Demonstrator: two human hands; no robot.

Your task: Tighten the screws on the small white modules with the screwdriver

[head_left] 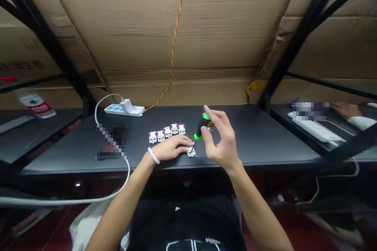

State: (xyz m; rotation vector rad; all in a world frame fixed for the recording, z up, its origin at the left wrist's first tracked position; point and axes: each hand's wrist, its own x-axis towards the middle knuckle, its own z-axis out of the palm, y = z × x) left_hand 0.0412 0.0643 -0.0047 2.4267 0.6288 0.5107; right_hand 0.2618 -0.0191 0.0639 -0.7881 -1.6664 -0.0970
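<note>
In my right hand (220, 139) is a black and green screwdriver (202, 126), tilted, its thin shaft pointing down at a small white plastic part (191, 151). That part lies near the front of the dark table. Fingertips of my left hand (173, 147) rest against its left side, and a white bead bracelet (153, 155) circles the wrist. Just beyond my left hand stands a row of several small white and purple parts (167, 131). Some small things (210, 128) behind my right hand are mostly hidden.
A white power strip (123, 110) with a plugged-in charger (126, 105) lies at the back left. Its white cable (128, 164) hangs over the front edge. Black frame posts (266, 102) bound both sides. A co-worker's hand (347, 109) shows at far right, a bottle (37, 104) at far left.
</note>
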